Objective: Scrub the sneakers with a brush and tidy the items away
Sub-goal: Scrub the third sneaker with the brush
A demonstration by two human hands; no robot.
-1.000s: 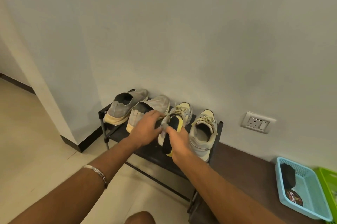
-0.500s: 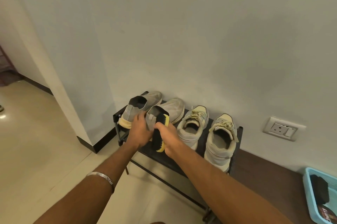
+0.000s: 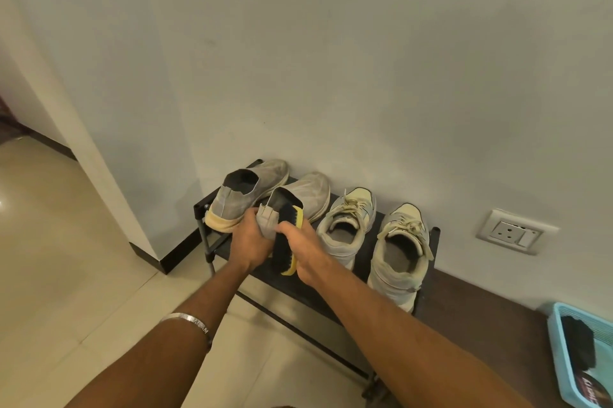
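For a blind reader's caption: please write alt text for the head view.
The left hand grips the heel of a grey slip-on shoe on a black shoe rack while the right hand holds a yellow-backed brush beside it. Two laced sneakers sit further right.

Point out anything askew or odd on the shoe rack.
The far-right cream sneaker juts its heel past the shoe rack front edge, further than its neighbours. The left grey slip-on also overhangs, its yellowed heel sole over the corner.
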